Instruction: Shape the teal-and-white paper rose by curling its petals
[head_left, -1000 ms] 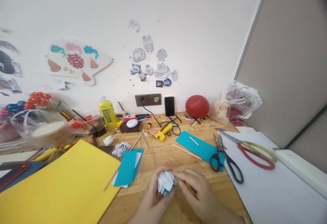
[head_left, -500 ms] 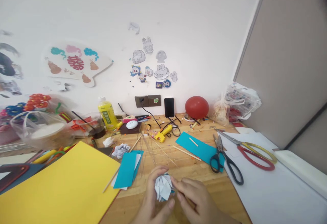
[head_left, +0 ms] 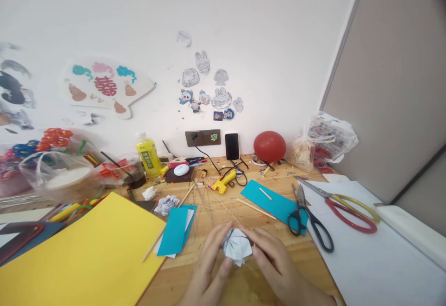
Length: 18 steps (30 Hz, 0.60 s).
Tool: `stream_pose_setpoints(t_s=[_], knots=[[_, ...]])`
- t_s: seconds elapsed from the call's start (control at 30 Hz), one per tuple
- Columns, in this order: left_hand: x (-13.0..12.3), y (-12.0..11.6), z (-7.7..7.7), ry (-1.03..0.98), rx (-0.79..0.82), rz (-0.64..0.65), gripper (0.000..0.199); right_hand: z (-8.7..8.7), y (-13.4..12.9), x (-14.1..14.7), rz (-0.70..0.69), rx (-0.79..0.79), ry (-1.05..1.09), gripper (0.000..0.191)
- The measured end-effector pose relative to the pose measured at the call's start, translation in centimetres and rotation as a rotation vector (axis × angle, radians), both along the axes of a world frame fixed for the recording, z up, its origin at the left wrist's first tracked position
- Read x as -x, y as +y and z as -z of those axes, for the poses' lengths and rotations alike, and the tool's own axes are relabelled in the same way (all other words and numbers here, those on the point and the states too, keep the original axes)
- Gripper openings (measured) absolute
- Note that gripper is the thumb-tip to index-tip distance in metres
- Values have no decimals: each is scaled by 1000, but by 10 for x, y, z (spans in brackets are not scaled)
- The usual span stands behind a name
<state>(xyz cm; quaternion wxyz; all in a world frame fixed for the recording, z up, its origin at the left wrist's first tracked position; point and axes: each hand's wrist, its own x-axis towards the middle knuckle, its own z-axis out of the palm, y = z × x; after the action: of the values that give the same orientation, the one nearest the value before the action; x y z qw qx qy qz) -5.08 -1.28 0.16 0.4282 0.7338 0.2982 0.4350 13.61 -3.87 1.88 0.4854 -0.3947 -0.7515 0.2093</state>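
Between my two hands is a folded white paper flower (head_left: 237,246), its pleated petals facing up and a bit of blue paper at its left edge. My left hand (head_left: 211,262) curves around the left side, fingers behind it and thumb at the front edge. On the right, my right hand (head_left: 273,259) touches the flower with its fingertips. A thin wooden stick (head_left: 254,246) shows as a short end between its thumb and index finger; the rest is hidden by the hand.
Blue paper strips (head_left: 173,231) and yellow paper (head_left: 83,255) lie left. A crumpled paper flower (head_left: 166,205), yellow glue gun (head_left: 223,183), bottle (head_left: 148,157) and red balloon (head_left: 269,146) stand farther back. Black scissors (head_left: 317,227) and larger scissors (head_left: 351,213) lie right.
The paper flower has moved a little right and up and is turned differently. Both hands have shifted with it, and my right hand's fingers now reach around its right side.
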Motion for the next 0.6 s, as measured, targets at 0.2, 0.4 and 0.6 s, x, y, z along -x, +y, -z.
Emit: stream_pose_setpoints(t_s=[0.2,0.4,0.6], knots=[[-1,3,-2,62,-145,-119,45,5,1,-5,-5,77,5,40],[-2,4,-5,102,-264,-181,44,5,5,-1,6,96,5,41],[-4,5,-5,143,-187,-166,44,8,7,2,59,115,-33,36]])
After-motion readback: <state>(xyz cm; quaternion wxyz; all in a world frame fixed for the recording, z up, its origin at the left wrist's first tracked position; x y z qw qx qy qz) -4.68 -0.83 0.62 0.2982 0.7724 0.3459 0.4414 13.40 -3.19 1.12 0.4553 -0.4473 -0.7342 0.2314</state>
